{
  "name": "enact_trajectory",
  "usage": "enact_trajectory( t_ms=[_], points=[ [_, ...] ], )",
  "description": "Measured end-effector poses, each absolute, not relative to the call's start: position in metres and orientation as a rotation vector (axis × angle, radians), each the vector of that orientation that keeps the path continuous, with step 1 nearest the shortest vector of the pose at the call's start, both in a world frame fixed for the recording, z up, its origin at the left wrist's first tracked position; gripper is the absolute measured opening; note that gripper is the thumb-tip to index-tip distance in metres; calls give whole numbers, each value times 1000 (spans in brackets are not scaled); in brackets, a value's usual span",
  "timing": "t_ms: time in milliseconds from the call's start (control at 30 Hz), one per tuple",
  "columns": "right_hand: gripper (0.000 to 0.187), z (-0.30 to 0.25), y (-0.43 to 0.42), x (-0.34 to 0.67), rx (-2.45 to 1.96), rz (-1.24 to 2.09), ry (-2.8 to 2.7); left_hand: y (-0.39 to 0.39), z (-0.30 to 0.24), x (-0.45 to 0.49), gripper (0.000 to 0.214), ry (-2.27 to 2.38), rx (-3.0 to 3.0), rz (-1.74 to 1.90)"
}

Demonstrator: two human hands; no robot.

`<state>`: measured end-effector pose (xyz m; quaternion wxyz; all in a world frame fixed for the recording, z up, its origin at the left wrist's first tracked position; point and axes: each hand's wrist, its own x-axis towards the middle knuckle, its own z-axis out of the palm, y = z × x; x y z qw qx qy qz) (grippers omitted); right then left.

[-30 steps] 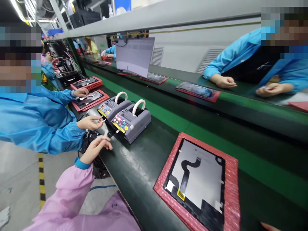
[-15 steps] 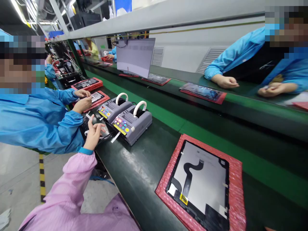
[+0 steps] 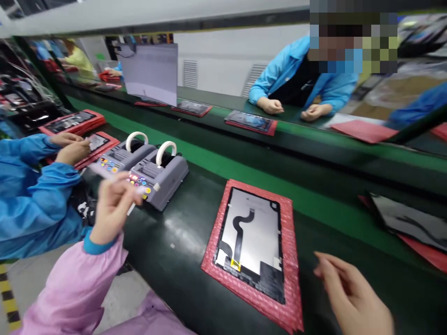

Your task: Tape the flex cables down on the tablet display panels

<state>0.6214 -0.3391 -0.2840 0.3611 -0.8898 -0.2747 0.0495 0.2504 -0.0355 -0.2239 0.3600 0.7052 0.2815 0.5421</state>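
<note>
My left hand (image 3: 115,204) is raised beside the nearer grey tape dispenser (image 3: 160,181), fingers drawn together and blurred. A pale strip of tape (image 3: 99,171) seems to be held at its fingers, though motion smears it. Another short white strip (image 3: 131,209) sticks out of the dispenser's front. My right hand (image 3: 354,295) hovers at the lower right, fingers loosely stretched and slightly apart, nothing visible in them. Between the hands lies a tablet screen panel (image 3: 258,232), grey back upward, with a curved black ribbon cable (image 3: 239,237). Red bubble wrap (image 3: 291,260) is under it.
A second tape dispenser (image 3: 122,156) stands farther left, near a co-worker's hands (image 3: 73,146). Another panel (image 3: 412,218) lies at the right edge. Across the green-black bench (image 3: 195,158), a person in blue (image 3: 286,79) sits behind more wrapped panels (image 3: 251,122).
The view has swung right. My left hand has come away from the co-worker's side, across the dispenser's front. My right hand has come into view, along with the panel at the right.
</note>
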Motion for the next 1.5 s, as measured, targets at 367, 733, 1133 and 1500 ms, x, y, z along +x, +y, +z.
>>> enact_trajectory(
  t_ms=[367, 733, 1133, 1500],
  points=[
    [25, -223, -243, 575, -1694, 490, -1292, -102, -239, 411, 29, 58, 1985, 143],
    [26, -232, -225, 582, -1717, 469, -1145, -97, -260, 417, 47, 146, 1714, 93],
    [27, -278, -213, 588, -2046, 514, -1182, -87, -298, 421, 74, 562, 2074, 643],
    [23, -286, -206, 586, -2168, 336, -1321, -101, -308, 437, 80, 747, 2267, 533]
  ],
)
